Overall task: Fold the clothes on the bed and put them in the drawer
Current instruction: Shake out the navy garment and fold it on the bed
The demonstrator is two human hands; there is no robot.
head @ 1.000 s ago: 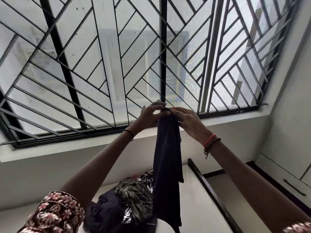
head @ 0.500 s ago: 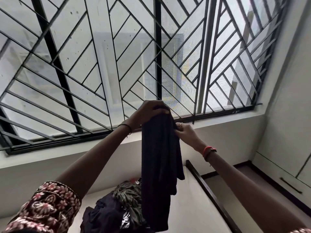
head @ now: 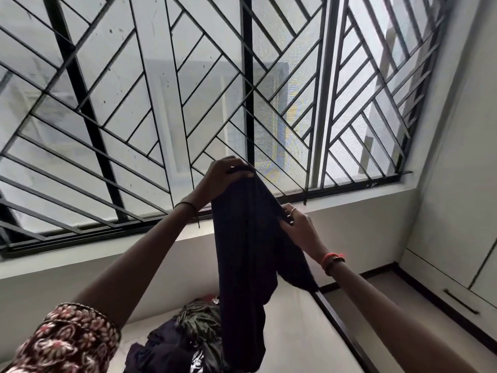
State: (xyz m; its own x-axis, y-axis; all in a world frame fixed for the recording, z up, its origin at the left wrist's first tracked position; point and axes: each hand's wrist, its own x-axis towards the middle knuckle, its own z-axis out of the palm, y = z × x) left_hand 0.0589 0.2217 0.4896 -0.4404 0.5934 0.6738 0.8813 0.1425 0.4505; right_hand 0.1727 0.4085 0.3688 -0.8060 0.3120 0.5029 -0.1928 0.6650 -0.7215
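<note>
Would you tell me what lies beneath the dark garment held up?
A pile of clothes lies on the bed beneath the dark garment; the hanging cloth hides the pile's right part.

We see a plain navy-black garment (head: 247, 251) and a pile of clothes (head: 185, 337) in olive-green print and dark blue. Our sleeve (head: 67, 337) is maroon with pale flowers, the wrist thread (head: 332, 256) orange-red, the window grille (head: 248, 76) black in slanting lines.

We can read no txt, label, brand or no. anywhere, and the white marks on the crumpled black printed fabric (head: 197, 363) below the hanging dark navy cloth garment (head: 250, 238) are too blurred to tell.
</note>
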